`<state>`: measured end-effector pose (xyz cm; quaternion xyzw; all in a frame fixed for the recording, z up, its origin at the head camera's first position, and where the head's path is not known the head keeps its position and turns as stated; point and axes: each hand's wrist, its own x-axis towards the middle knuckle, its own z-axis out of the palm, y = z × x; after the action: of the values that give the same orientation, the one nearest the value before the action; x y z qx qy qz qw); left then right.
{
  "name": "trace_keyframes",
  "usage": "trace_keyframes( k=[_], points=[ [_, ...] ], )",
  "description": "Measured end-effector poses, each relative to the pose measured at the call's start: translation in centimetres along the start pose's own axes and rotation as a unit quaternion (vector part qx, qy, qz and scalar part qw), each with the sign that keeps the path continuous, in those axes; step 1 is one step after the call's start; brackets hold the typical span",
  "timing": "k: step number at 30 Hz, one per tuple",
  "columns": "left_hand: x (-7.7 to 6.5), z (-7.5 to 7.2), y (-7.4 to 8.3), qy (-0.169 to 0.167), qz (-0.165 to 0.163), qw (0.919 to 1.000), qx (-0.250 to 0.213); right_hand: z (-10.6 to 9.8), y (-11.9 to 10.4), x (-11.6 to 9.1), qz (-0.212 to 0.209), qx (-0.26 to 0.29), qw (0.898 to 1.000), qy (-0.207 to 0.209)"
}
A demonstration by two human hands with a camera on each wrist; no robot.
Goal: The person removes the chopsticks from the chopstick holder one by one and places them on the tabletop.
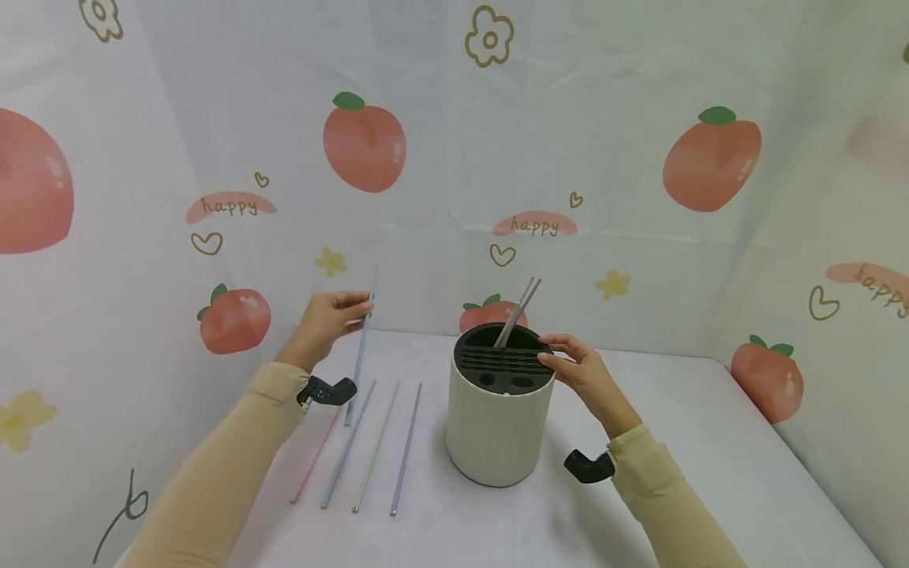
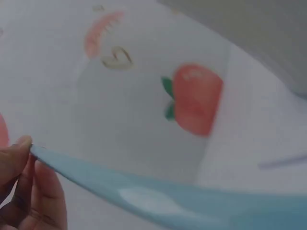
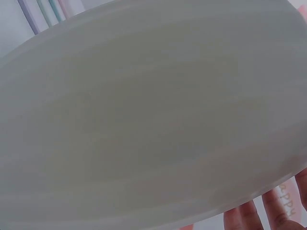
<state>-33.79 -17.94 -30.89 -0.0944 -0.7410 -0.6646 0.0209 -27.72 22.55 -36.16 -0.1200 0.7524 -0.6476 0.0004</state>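
Note:
My left hand (image 1: 330,319) pinches a light blue chopstick (image 1: 362,347) near its upper end and holds it upright, left of the holder. In the left wrist view, the blue chopstick (image 2: 144,191) narrows toward the thumb and fingertips. The white utensil holder (image 1: 497,434) has a black slotted top (image 1: 500,360). Two pinkish chopsticks (image 1: 517,314) lean in its large rear opening. My right hand (image 1: 585,379) touches the right rim of the holder with lightly bent fingers and thumb. Its fingers (image 3: 276,208) lie along the holder's wall (image 3: 144,120) in the right wrist view.
Several chopsticks lie side by side on the white tabletop (image 1: 440,536) left of the holder: a pink one (image 1: 316,457), a blue one (image 1: 348,446), a green one (image 1: 376,446) and a purple one (image 1: 406,450). A peach-printed cloth (image 1: 440,252) hangs behind the table.

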Motion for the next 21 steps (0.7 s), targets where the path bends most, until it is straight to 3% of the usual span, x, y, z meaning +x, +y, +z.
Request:
trace_keyframes(
  k=[6,10,16,21],
  points=[
    [-1.1,-2.0,-6.8,-0.009,-0.067,0.9956,0.065,0.1,-0.1,0.0,0.001,-0.003,1.000,0.000],
    [-1.9,-2.6,-9.9,-0.013,-0.102,0.9891,0.105,0.0,0.0,0.1,-0.002,0.003,1.000,-0.001],
    [-3.0,-3.0,-12.8,-0.005,-0.140,0.9796,0.145,0.0,0.0,0.1,-0.003,0.003,1.000,-0.001],
    [-3.3,-3.1,-13.5,-0.003,-0.155,0.9761,0.153,0.0,0.0,0.0,-0.003,0.001,1.000,-0.001]
  ],
)
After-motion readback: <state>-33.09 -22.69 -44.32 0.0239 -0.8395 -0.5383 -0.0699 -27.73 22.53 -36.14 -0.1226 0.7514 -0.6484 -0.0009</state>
